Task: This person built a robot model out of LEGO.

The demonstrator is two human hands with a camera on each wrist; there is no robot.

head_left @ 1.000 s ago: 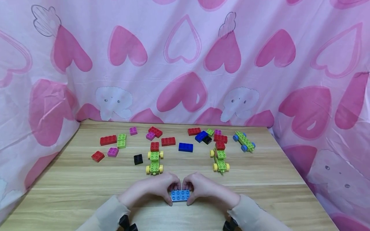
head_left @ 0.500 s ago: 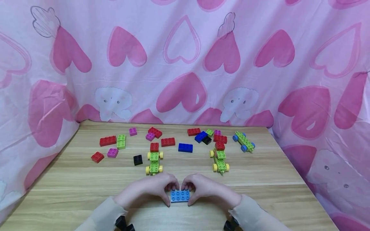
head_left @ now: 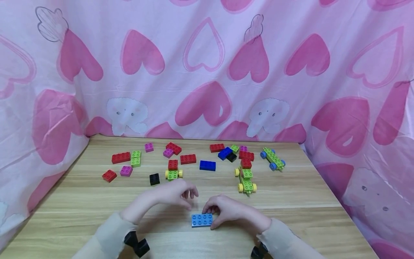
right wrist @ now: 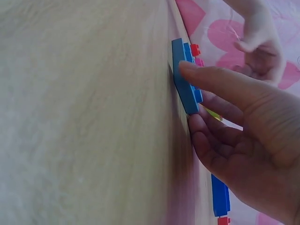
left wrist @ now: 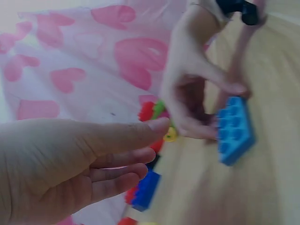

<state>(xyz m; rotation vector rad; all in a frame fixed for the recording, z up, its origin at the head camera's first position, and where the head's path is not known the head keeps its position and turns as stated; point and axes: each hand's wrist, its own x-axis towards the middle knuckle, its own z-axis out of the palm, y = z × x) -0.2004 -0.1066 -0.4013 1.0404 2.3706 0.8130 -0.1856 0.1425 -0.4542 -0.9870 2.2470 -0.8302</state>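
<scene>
Pink heart-patterned cloth (head_left: 207,75) hangs behind our wooden table (head_left: 297,205). Nearer us than the yellow-wheeled cars (head_left: 247,184), our right hand (head_left: 228,208) pinches one end of the light blue brick (head_left: 202,220); our left hand (head_left: 176,192), fingers relaxed, is near it but apart.

Curtained play table (head_left: 297,194) — toy bricks (head_left: 202,220)

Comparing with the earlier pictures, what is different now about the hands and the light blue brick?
The left hand has let go of the light blue brick and moved forward and slightly left, now hiding the near part of the left yellow-wheeled car in the head view. The right hand still holds the brick's right end. The brick stayed practically in place.
</scene>
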